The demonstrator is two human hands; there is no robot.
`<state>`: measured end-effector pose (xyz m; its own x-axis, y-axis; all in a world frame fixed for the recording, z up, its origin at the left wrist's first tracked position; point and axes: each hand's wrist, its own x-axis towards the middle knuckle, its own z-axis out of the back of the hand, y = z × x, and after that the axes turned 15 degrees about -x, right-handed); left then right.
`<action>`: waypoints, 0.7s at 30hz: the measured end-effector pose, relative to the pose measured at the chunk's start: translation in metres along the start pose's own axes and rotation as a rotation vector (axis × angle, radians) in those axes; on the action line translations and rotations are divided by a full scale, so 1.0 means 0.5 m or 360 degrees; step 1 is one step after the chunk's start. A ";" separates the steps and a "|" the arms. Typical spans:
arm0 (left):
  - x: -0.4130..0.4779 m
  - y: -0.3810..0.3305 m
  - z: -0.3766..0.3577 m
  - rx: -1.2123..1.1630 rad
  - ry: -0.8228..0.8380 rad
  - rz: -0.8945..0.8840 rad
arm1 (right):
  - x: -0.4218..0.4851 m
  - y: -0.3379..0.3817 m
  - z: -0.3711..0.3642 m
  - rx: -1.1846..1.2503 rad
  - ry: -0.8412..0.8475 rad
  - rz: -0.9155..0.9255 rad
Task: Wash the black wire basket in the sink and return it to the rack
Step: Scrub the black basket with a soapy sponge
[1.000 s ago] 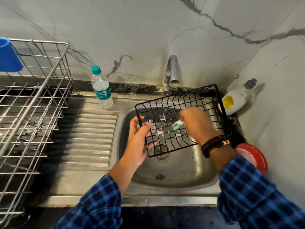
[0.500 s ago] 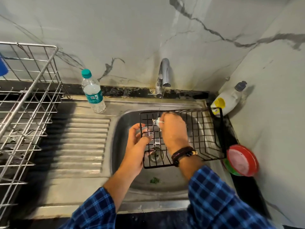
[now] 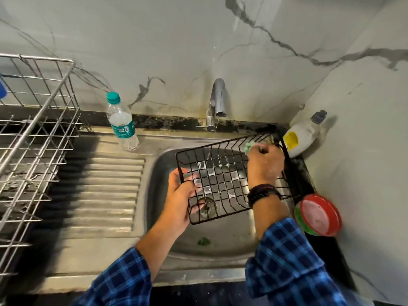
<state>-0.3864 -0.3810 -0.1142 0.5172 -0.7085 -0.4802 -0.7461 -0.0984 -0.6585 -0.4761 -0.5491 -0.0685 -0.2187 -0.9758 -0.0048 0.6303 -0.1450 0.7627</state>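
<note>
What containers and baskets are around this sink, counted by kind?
Wire baskets and racks: 2, the black wire basket and the metal dish rack
Bottles: 2, the water bottle and the white soap bottle
Round red tub: 1
Total: 5

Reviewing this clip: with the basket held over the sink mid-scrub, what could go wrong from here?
1. The left hand alone grips the soapy black wire basket by one edge; it may slip into the sink.
2. The right hand scrubs the far corner beside the white detergent bottle, which could get knocked over.
3. The tap only trickles, so soap film may remain before racking.
</note>
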 end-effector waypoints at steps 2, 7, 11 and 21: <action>-0.001 0.007 -0.011 -0.0065 0.0018 0.0058 | -0.035 0.030 -0.020 0.0297 0.0090 -0.0120; 0.006 0.023 -0.036 -0.0307 0.0029 0.0161 | -0.145 0.062 -0.064 0.0083 0.0408 0.0352; 0.008 0.010 -0.031 -0.0358 0.0107 0.0115 | -0.167 0.050 -0.103 -0.0255 0.0853 0.0551; -0.027 0.001 -0.002 -0.0368 0.0076 0.0227 | 0.009 0.059 -0.015 0.0100 0.0112 0.0021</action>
<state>-0.3941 -0.3723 -0.1077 0.3836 -0.7583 -0.5271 -0.8888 -0.1481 -0.4337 -0.4527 -0.5591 -0.0511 -0.1564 -0.9870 -0.0379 0.5845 -0.1235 0.8019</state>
